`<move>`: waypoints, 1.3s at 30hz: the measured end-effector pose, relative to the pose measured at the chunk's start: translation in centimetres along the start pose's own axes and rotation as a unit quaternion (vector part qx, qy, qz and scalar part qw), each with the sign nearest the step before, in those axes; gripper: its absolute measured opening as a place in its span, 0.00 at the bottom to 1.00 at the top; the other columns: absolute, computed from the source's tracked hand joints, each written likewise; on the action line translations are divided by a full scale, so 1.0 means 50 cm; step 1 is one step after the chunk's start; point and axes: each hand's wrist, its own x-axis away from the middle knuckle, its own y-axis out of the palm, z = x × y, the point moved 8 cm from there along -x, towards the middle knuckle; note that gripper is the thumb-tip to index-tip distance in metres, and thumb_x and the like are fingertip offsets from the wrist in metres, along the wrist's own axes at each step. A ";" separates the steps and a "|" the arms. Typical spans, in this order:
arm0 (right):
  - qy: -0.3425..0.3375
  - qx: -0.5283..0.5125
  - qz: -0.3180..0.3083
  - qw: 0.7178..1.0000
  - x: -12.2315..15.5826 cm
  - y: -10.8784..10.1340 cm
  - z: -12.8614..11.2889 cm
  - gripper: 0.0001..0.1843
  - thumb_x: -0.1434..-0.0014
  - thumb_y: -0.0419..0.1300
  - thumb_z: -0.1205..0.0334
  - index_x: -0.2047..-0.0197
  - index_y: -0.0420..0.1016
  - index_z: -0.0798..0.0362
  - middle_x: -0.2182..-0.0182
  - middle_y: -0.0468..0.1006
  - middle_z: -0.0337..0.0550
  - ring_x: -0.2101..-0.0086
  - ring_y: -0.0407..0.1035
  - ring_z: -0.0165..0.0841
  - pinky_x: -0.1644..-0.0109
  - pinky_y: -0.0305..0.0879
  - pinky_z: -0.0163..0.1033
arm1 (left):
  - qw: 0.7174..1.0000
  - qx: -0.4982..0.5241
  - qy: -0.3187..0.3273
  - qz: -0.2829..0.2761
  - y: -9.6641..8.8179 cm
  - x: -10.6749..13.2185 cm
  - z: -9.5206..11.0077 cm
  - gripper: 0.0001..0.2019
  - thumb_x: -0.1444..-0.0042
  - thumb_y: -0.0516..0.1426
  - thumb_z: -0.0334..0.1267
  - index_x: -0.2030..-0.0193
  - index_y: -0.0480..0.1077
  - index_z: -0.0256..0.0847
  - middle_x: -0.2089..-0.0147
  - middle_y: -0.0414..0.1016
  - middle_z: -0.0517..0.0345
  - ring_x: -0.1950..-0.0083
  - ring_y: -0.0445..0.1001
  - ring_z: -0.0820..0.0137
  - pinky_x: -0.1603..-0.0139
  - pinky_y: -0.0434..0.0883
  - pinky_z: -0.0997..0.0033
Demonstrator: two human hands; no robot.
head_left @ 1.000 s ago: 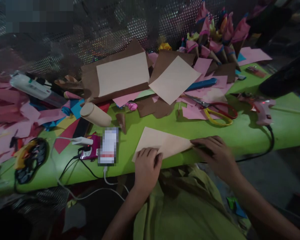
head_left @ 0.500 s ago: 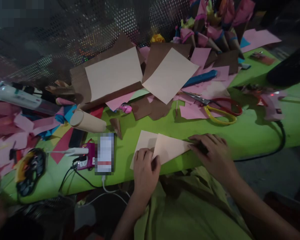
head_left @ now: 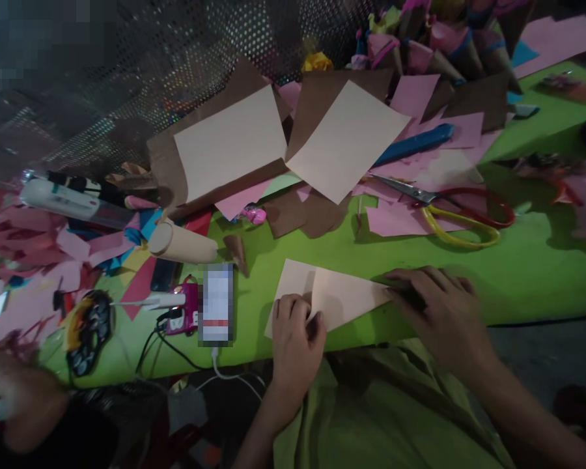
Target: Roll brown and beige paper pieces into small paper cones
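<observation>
A pale cream sheet of paper, partly rolled into a pointed cone, lies on the green tabletop in front of me. My left hand is closed on the wide end, with fingers curled over the rolled edge and thumb against it. At the narrow end, my right hand pinches the tip between thumb and fingers. Part of the left edge of the sheet lies flat behind my left hand. The inside of the roll is hidden.
Beyond the paper lie two cream sheets, scissors, a blue tool and pink scraps. A cream tube, a phone on a cable and a tape roll are leftward. Another person's arm shows lower left.
The view has shifted, so most things sit differently in the picture. Both hands keep nearly the same hold on the paper. Another person's arm has come further into view at lower left.
</observation>
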 end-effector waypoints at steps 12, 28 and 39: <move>0.006 -0.007 0.002 1.000 0.001 0.003 -0.001 0.14 0.30 0.51 0.50 0.54 0.75 0.45 0.64 0.81 0.48 0.65 0.73 0.47 0.61 0.58 0.50 | 0.999 0.002 -0.022 -0.023 0.000 -0.007 0.000 0.09 0.42 0.56 0.26 0.66 0.60 0.43 0.61 0.67 0.56 0.58 0.69 0.65 0.59 0.68 0.67; 0.014 0.012 0.005 1.000 -0.003 0.002 -0.003 0.15 0.29 0.50 0.50 0.54 0.74 0.47 0.64 0.81 0.47 0.64 0.74 0.44 0.61 0.58 0.48 | 0.999 0.011 -0.026 -0.017 0.000 -0.002 -0.007 0.21 0.39 0.55 0.30 0.39 0.61 0.40 0.47 0.71 0.44 0.47 0.73 0.60 0.53 0.73 0.61; 0.022 0.012 0.000 1.000 -0.006 0.000 -0.003 0.11 0.31 0.52 0.58 0.54 0.75 0.47 0.61 0.81 0.45 0.63 0.73 0.41 0.60 0.57 0.45 | 0.963 -0.135 0.188 -0.138 0.040 0.003 0.043 0.37 0.41 0.52 0.20 0.32 0.62 0.65 0.28 0.65 0.60 0.29 0.62 0.60 0.33 0.61 0.51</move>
